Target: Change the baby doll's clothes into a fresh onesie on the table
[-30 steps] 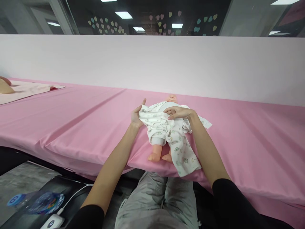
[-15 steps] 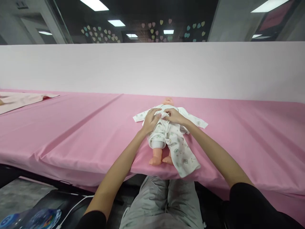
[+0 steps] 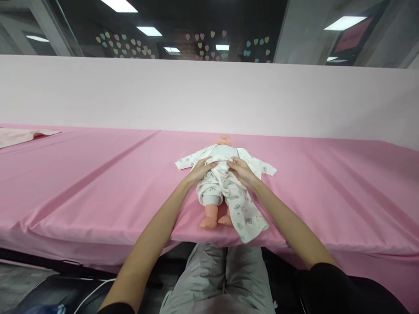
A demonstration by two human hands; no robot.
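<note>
A baby doll point(image 3: 211, 213) lies on its back on the pink-covered table, head toward the wall and feet near the front edge. It wears a white top with small prints, sleeves point(image 3: 190, 161) spread out to both sides. White printed pants point(image 3: 242, 209) are bunched around its hips; one leg of them lies flat toward the table edge, with a bare foot beside it. My left hand point(image 3: 201, 169) grips the waistband at the doll's left-hand side in view. Opposite it, my right hand point(image 3: 241, 170) pinches the waistband too. Both thumbs rest on the cloth over the belly.
The pink sheet point(image 3: 114, 183) has long creases and drapes over the front edge. A pale cloth point(image 3: 22, 136) lies at the far left. Behind the table runs a white wall point(image 3: 209, 96) below a dark window. A white cable point(image 3: 93, 293) crosses a black surface at lower left.
The waistband cloth lies more spread between my hands, and my hands sit slightly farther apart at its sides. The camera view has shifted a little.
</note>
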